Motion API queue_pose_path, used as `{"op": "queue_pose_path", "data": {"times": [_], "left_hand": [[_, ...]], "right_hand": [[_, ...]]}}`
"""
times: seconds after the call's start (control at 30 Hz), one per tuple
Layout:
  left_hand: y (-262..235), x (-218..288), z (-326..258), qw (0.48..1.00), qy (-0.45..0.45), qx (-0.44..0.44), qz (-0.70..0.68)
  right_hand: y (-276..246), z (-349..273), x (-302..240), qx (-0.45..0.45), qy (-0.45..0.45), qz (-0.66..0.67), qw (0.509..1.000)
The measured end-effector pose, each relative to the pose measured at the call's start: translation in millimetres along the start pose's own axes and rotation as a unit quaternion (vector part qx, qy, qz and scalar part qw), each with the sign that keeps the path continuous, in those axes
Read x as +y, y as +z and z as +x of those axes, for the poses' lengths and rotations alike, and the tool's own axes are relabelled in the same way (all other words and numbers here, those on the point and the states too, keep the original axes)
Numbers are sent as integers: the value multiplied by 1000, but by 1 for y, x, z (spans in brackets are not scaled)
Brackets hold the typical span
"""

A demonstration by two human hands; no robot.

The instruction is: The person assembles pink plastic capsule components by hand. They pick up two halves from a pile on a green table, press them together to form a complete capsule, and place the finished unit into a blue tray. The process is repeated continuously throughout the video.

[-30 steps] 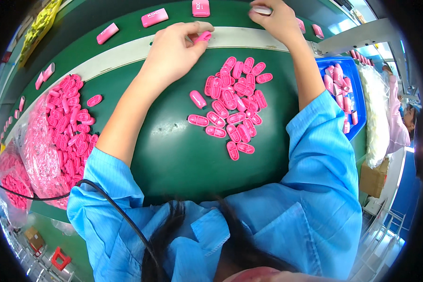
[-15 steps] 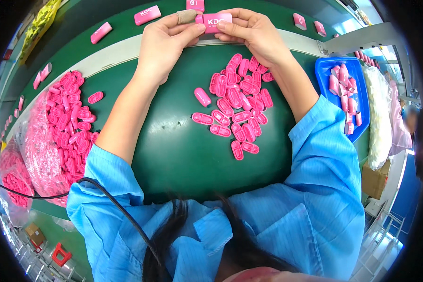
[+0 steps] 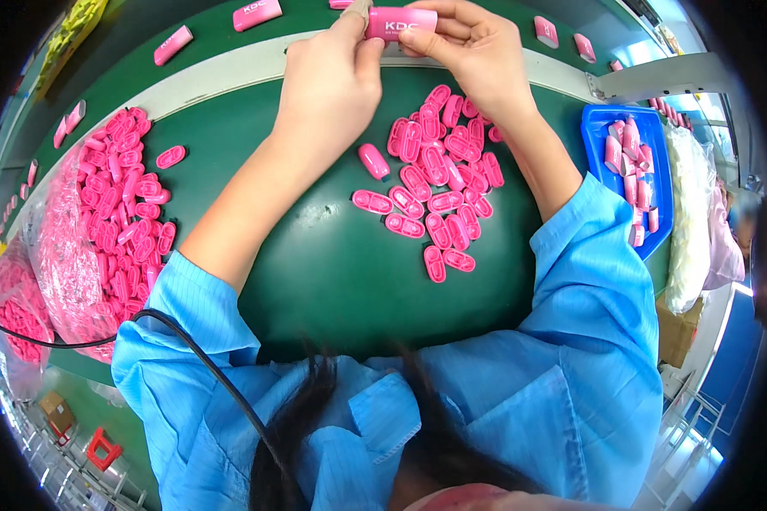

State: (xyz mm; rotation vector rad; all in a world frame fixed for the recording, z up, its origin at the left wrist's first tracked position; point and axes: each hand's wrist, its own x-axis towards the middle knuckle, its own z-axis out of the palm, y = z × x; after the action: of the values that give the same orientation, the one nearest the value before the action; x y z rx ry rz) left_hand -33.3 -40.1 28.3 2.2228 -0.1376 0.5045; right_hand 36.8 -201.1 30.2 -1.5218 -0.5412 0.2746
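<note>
At the far edge of the green work surface, my right hand point(image 3: 490, 64) grips the right end of a glossy pink rectangular case point(image 3: 403, 23), thumb on its front face and fingers behind. My left hand point(image 3: 332, 81) is closed at the case's left end, its tan-wrapped index finger pressed against that end and its thumb just below. Nearer me, between my forearms, lies a loose pile of pink oval end caps point(image 3: 435, 159), most with their hollow side up. One cap point(image 3: 373, 161) lies smooth side up at the pile's left.
Many more caps point(image 3: 115, 221) spill from a clear plastic bag point(image 3: 68, 247) on the left. A blue tray point(image 3: 599, 170) with pink cases stands right. Beyond a pale rail point(image 3: 222, 78), several cases point(image 3: 257, 13) lie on a green strip. A black cable point(image 3: 204, 362) crosses my left sleeve.
Both hands and the case have moved slightly farther away and to the right. My left hand has turned, its wrapped index finger now against the case's end.
</note>
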Motion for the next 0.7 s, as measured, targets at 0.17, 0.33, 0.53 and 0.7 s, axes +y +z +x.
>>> {"op": "queue_pose_path", "data": {"times": [0.17, 0.33, 0.53, 0.7], "left_hand": [[-1, 1, 1, 997, 58, 32, 30], [-10, 16, 1, 984, 148, 98, 25], [-45, 7, -42, 952, 155, -263, 3], [-42, 3, -41, 949, 170, -260, 54]], "right_hand": [[5, 5, 0, 26, -48, -59, 997], [-32, 59, 31, 51, -46, -132, 989], [-24, 36, -2, 157, -123, -317, 927], [21, -63, -43, -210, -282, -248, 903]]}}
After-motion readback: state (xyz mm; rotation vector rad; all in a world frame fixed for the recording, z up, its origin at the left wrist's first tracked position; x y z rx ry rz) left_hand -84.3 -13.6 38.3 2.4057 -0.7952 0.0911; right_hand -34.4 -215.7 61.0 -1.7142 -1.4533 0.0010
